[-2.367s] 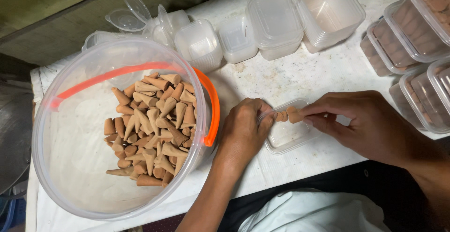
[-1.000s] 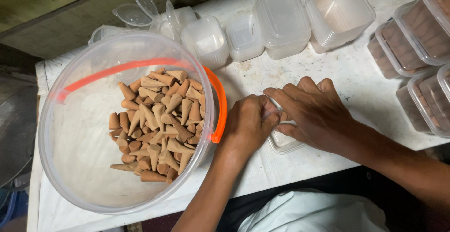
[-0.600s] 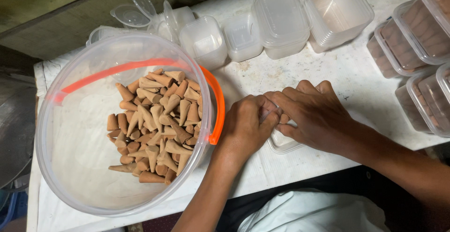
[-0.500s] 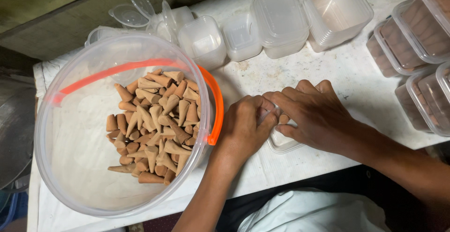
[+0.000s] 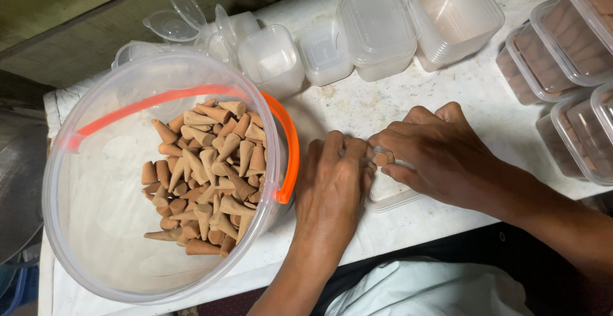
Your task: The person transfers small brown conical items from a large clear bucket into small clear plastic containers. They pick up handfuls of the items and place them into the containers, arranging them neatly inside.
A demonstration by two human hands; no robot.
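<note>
A large clear plastic bucket (image 5: 76,239) with an orange handle stands at the left, holding a heap of brown cone-shaped pieces (image 5: 211,175). Just right of it my left hand (image 5: 332,195) rests palm down on the white table, fingers closed against a small clear box (image 5: 389,195). My right hand (image 5: 440,156) lies over that box, and brown cones (image 5: 382,158) show between its thumb and fingers. Both hands hide most of the box.
Empty clear boxes and lids (image 5: 377,29) line the back of the table (image 5: 357,105). Closed boxes filled with brown cones (image 5: 575,41) are stacked at the right edge. A dark surface lies beyond the table's left end.
My right hand, earlier holding cones out over the box, has come down over it and met my left hand. In the last half second both hands hardly moved.
</note>
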